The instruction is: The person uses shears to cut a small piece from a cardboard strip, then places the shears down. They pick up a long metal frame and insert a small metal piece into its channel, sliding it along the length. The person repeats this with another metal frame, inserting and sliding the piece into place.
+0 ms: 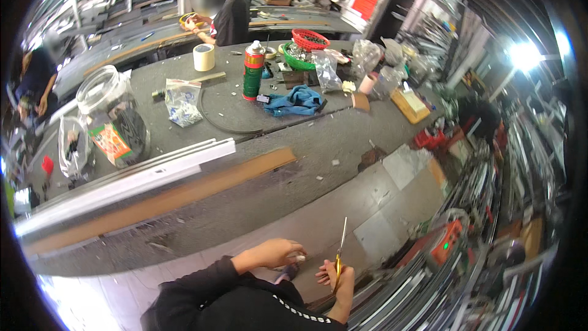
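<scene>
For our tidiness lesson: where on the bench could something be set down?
The bench is mostly bare between the blue cloth and right end of the brown strip, and along its near side. Crowded: around red basket, plastic bags and jar.

This is a workshop. A long gray workbench (334, 138) runs across the middle, with a spray can (252, 76) and a red basket (300, 40) of little parts on it. Long metal bars (422, 291) are piled at the lower right.

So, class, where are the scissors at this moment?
In the head view, the scissors are in the right hand, low and right of centre, with the left hand to their left.
</scene>
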A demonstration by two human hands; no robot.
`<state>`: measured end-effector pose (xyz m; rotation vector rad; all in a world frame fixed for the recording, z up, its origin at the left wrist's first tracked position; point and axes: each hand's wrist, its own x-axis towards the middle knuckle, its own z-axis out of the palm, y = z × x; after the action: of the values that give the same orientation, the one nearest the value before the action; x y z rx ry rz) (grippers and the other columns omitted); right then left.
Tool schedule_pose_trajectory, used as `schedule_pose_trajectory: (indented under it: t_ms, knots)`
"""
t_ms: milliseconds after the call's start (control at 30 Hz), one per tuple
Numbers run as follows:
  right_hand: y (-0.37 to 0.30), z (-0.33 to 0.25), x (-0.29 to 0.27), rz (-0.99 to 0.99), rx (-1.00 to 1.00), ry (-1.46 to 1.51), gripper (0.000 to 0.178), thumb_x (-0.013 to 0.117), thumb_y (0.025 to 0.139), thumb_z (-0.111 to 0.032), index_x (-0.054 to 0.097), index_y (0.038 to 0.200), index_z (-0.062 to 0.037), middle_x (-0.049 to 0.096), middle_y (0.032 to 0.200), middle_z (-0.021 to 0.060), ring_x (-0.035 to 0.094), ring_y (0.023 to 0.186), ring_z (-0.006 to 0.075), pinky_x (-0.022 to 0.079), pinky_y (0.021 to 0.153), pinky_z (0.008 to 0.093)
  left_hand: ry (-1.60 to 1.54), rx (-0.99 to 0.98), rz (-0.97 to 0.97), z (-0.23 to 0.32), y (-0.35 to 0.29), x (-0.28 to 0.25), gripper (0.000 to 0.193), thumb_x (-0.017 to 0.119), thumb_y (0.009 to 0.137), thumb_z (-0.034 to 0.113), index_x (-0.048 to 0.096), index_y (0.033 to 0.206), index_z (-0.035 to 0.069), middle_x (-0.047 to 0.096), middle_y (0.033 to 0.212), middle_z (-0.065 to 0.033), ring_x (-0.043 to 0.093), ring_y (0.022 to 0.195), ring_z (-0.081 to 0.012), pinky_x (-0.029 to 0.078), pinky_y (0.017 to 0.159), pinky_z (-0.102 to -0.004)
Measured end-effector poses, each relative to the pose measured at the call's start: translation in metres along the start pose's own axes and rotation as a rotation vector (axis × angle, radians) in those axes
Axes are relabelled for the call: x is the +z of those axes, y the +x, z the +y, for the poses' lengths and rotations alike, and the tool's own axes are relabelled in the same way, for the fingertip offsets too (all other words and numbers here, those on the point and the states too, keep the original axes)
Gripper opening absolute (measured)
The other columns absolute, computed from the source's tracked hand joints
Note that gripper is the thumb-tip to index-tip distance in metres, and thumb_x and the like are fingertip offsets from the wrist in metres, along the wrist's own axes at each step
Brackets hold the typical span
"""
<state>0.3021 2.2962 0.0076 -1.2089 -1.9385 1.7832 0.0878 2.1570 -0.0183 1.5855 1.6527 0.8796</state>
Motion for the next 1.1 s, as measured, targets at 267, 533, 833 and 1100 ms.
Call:
schedule_pose_trajectory:
  t_ms: [267,533,833,1100]
  knots:
    - [0.168,-0.069,-0.114,-0.142,0.017,-0.171,0.048,0.069,0.095,-0.042,0.069,0.082,0.0044,0.070,0.066,0.0141,0.065,0.048,0.0172,0.047,0.043,0.0265,-0.115,-0.111,0.323,0.044,0.101,-0.003,0.030,0.055,0.101,0.021,0.067,0.123,0.006,0.071,0.115,-0.0165,0.067,0.108,-0.0364,0.052,0.094,-0.0446]
    - [0.265,-0.150,-0.025,-0.189,-0.234,0.156,0.046,0.064,0.099,-0.040,0.068,0.081,0.0019,0.068,0.062,0.0114,0.063,0.046,0.0155,0.047,0.044,0.0267,-0.099,-0.130,0.740,0.035,0.093,-0.060,0.034,0.054,0.090,0.010,0.066,0.122,0.005,0.072,0.115,-0.0145,0.066,0.110,-0.0364,0.051,0.097,-0.0461]
    - [0.284,-0.158,0.064,-0.234,-0.166,0.179,0.042,0.065,0.099,-0.034,0.068,0.079,0.0025,0.067,0.061,0.0128,0.061,0.044,0.0166,0.046,0.042,0.0272,-0.025,-0.173,1.039,-0.002,0.064,-0.131,0.032,0.052,0.089,0.009,0.069,0.116,0.003,0.073,0.105,-0.0151,0.068,0.101,-0.0352,0.052,0.092,-0.0426]
    - [0.314,-0.170,0.085,-0.167,-0.123,0.096,0.033,0.064,0.100,-0.026,0.069,0.090,0.0049,0.070,0.067,0.0141,0.066,0.048,0.0196,0.050,0.042,0.0286,0.137,-0.216,1.139,-0.020,0.075,-0.169,0.027,0.060,0.087,0.006,0.069,0.112,0.005,0.070,0.099,-0.0144,0.064,0.093,-0.0329,0.051,0.084,-0.0437]
